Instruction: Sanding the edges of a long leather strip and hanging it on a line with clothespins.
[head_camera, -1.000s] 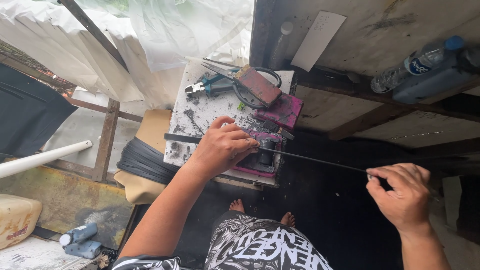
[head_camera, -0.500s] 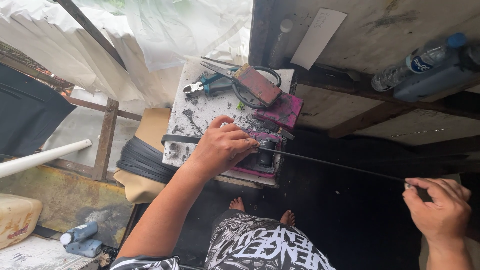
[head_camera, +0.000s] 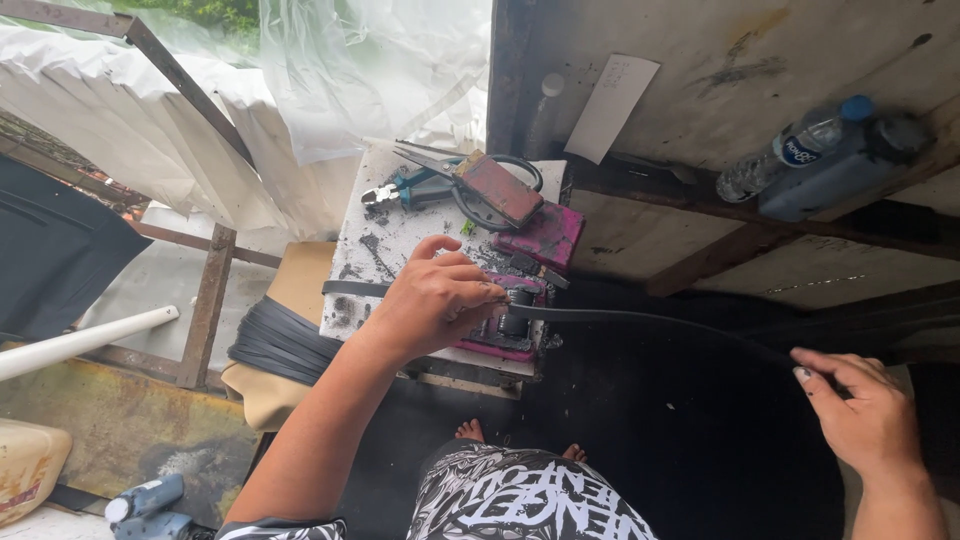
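The left hand (head_camera: 435, 300) rests on the small pink machine (head_camera: 505, 325) at the near right corner of the white work board (head_camera: 400, 225), fingers curled and pressed down where the black strap (head_camera: 650, 322) enters the machine. The strap runs across the near edge of the board: a short end shows to the left of the hand, and the long run leaves the machine to the right, sagging slightly over the dark floor. The right hand (head_camera: 865, 415), well apart from the board, holds the far run of the strap, fingers closed loosely round it.

At the far edge of the board lie scissors (head_camera: 440, 160), blue-handled pliers (head_camera: 405, 190) and a rust-coloured flat block (head_camera: 500, 188); a second pink block (head_camera: 540, 235) sits at the right edge. A coil of black strap (head_camera: 280, 345) lies beside the board's left edge on a tan cushion (head_camera: 300, 290). Bare toes show below the board's near edge. A plastic bottle (head_camera: 790, 150) and a dark blue container (head_camera: 840, 175) lie on the wooden ledge (head_camera: 690, 215) at right.
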